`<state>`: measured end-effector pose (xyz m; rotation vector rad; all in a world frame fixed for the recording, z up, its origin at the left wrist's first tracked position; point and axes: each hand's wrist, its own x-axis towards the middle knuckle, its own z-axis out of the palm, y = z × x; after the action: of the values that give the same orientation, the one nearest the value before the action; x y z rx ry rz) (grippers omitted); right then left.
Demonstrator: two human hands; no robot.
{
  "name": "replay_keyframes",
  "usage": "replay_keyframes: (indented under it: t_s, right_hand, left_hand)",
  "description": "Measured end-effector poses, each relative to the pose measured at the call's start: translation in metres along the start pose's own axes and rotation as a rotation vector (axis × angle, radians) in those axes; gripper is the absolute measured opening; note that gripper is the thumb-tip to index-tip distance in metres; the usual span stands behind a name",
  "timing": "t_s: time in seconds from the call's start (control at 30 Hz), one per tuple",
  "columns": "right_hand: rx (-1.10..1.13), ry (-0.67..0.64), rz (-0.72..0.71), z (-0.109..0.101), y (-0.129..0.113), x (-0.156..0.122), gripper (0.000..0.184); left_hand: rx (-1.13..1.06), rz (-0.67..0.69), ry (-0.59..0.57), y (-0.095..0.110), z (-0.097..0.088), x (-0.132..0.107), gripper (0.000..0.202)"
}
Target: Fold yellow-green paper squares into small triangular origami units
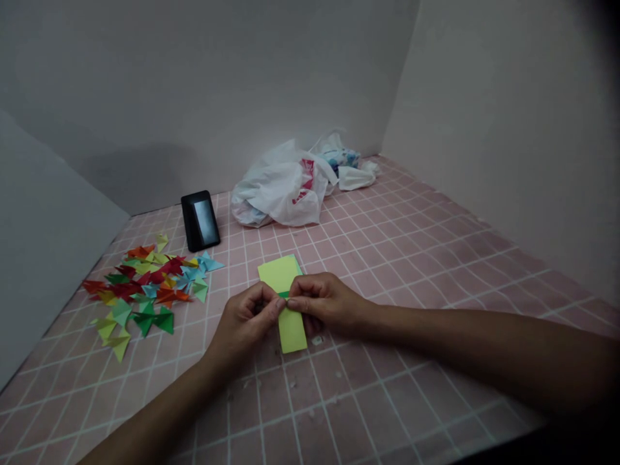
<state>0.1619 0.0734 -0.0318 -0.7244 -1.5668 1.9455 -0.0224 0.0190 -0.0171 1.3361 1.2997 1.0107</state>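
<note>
Nearest you, your left forearm [155, 413] and right forearm [460, 342] reach in from the lower corners over a pink mat [334, 413] printed with a white grid. Your left hand [245, 320] and right hand [324, 302] are together, fingertips meeting as both pinch a rectangular sheet of yellow-green paper [290, 329] near its middle. The sheet lies lengthwise away from you, close to the centre of the mat, with its ends showing beyond your fingers (a darker green band shows right at your fingertips).

To the left, well beside your hands, lies a loose scatter of small folded paper triangles [145, 290] in red, green, yellow, orange and pale blue. Beyond them, a black phone [200, 220] stands tilted. Farther back, against the pale wall [208, 84], sit a crumpled white plastic bag [278, 187] with red print and a white bundle with blue patterning [345, 165].
</note>
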Motion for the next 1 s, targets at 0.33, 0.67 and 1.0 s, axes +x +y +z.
replay_keyframes:
  t_s: [0.33,0.67,1.0]
  right_hand:
    - [0.045,0.174,-0.13,-0.001,0.0006,0.0019,0.02]
    - [0.015,0.17,-0.144,-0.0044,0.0006,0.0028,0.022]
    - [0.048,0.145,-0.112,-0.0047,0.0003,0.0036,0.017]
  left_hand:
    - [0.157,0.037,-0.054,0.0069,0.0013,0.0014,0.026]
    - [0.342,0.13,0.128,0.005,0.0006,-0.0016,0.022]
    - [0.342,0.114,0.104,0.0044,-0.0004,-0.0001,0.02]
